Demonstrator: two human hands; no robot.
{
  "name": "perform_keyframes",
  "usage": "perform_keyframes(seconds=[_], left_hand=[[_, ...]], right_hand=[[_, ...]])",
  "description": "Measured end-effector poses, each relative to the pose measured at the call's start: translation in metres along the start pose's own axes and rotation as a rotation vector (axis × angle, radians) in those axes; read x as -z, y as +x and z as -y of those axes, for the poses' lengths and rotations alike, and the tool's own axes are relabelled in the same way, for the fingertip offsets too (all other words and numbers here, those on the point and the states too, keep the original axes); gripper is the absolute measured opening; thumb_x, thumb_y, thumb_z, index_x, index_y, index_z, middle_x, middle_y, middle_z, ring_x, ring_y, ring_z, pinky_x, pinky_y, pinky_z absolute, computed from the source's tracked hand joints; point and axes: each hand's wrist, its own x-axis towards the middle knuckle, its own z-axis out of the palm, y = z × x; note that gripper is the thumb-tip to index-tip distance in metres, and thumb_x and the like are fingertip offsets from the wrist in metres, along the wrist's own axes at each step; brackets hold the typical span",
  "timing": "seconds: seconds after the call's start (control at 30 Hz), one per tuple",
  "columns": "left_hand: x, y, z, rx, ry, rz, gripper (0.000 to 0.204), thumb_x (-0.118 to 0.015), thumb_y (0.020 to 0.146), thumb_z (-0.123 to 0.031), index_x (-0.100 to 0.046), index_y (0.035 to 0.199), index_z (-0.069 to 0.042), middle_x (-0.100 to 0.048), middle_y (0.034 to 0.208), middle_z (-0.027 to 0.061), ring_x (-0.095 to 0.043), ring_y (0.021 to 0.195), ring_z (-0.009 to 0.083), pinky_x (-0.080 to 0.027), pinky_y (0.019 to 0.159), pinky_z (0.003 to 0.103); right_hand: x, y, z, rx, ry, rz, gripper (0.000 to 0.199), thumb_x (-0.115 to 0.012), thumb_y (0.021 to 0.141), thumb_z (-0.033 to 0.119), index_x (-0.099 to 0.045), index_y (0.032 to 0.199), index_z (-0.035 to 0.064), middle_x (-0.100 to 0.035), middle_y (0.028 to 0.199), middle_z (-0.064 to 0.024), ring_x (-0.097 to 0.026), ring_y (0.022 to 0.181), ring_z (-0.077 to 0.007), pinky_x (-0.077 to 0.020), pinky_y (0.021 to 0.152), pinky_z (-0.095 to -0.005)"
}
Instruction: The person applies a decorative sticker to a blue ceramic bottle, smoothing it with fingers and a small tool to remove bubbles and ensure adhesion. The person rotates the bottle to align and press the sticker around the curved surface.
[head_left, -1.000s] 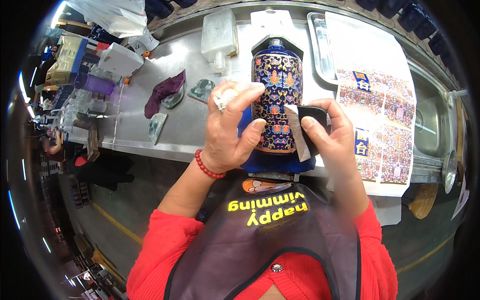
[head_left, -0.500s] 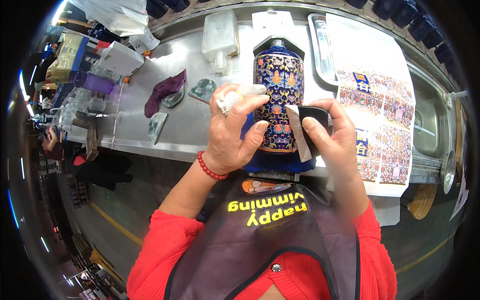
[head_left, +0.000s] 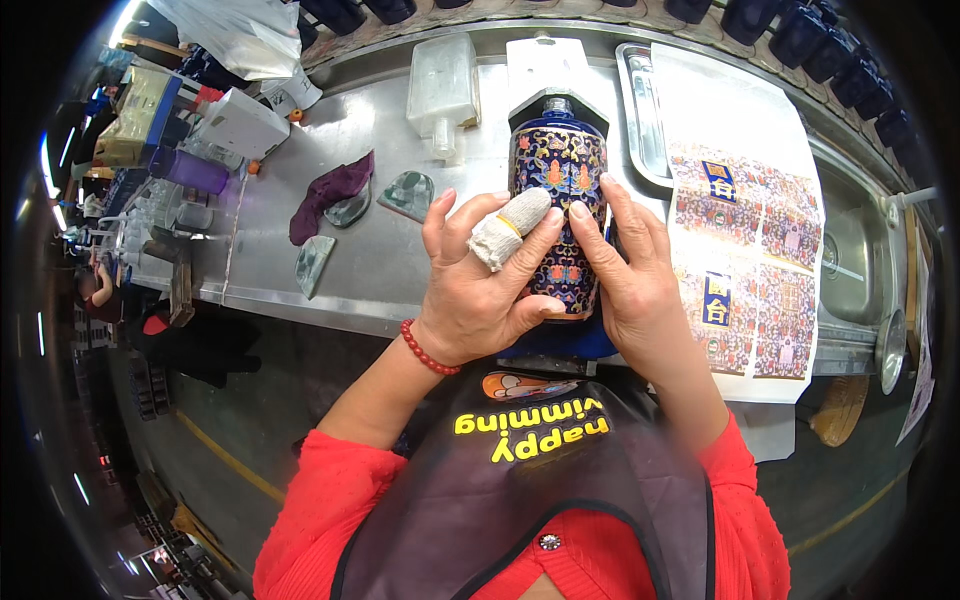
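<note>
Both the left hand (head_left: 478, 290) and right hand (head_left: 628, 280) are wrapping their fingers around a patterned blue bottle (head_left: 558, 190) over the counter (head_left: 380, 270); the hands are hiding its base.

The bottle (head_left: 557, 190) is deep blue, covered in orange, pink and green floral ornament. The sheet (head_left: 745, 240) beside it repeats that pattern with blue-and-yellow panels. The cloth (head_left: 330, 192) is maroon, the bench (head_left: 380, 262) bare grey metal.

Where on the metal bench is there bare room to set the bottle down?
Bare steel lies left of the left hand, below the green pads and maroon cloth. Right of the blue bottle, the decal sheet and tray crowd the bench.
</note>
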Motion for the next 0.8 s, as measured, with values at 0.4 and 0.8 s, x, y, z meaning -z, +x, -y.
perform_keyframes(seconds=[0.4, 0.8], left_hand=[[-0.0017, -0.0047, -0.0019, 0.031, -0.042, 0.029, 0.077, -0.045, 0.099, -0.067, -0.058, 0.145, -0.007, -0.060, 0.139, 0.0109, -0.043, 0.131, 0.0303, -0.016, 0.118, 0.056], [-0.0050, -0.0079, -0.0037, 0.055, -0.088, -0.002, 0.076, -0.045, 0.100, -0.065, -0.056, 0.147, -0.007, -0.058, 0.142, 0.0108, -0.041, 0.132, 0.0324, -0.016, 0.119, 0.056]], right_hand=[[0.0052, -0.0034, 0.0036, -0.029, 0.026, 0.035, 0.071, -0.063, 0.076, -0.011, -0.058, 0.144, 0.0071, -0.046, 0.148, -0.0262, -0.051, 0.126, -0.0435, -0.0453, 0.107, -0.0489], [0.0053, -0.0049, 0.0042, -0.079, 0.073, 0.027, 0.070, -0.063, 0.077, -0.011, -0.057, 0.144, 0.0073, -0.046, 0.146, -0.0236, -0.052, 0.127, -0.0421, -0.0456, 0.107, -0.0482]])
